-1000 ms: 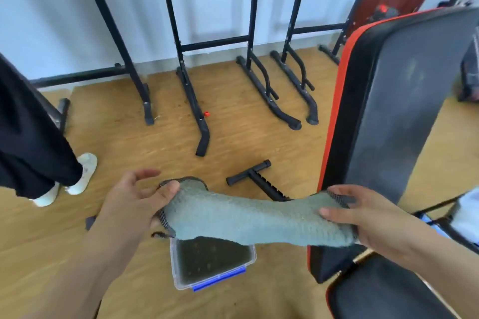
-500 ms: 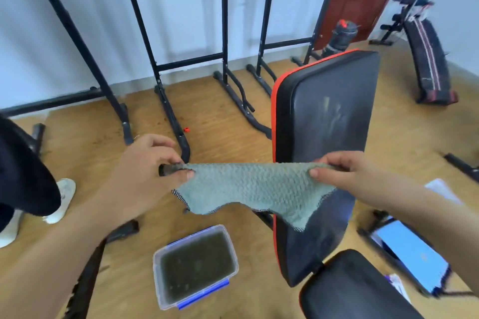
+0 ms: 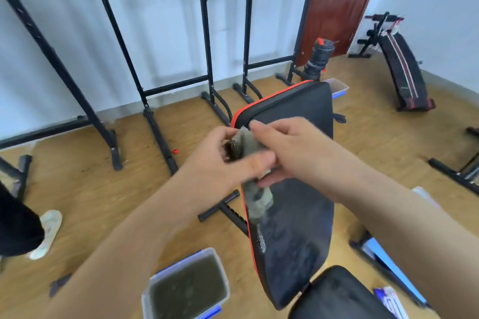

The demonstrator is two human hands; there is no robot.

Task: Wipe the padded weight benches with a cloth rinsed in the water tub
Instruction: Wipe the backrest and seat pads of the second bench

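Both hands, left hand and right hand, pinch the bunched grey-green knitted cloth together before the raised black, red-edged padded bench back. Its dangling tail could slip free and miss the clear plastic water tub below.

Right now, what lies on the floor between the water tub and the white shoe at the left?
In the head view, only bare wooden floor separates the water tub from the white shoe; the left forearm passes above part of that stretch.
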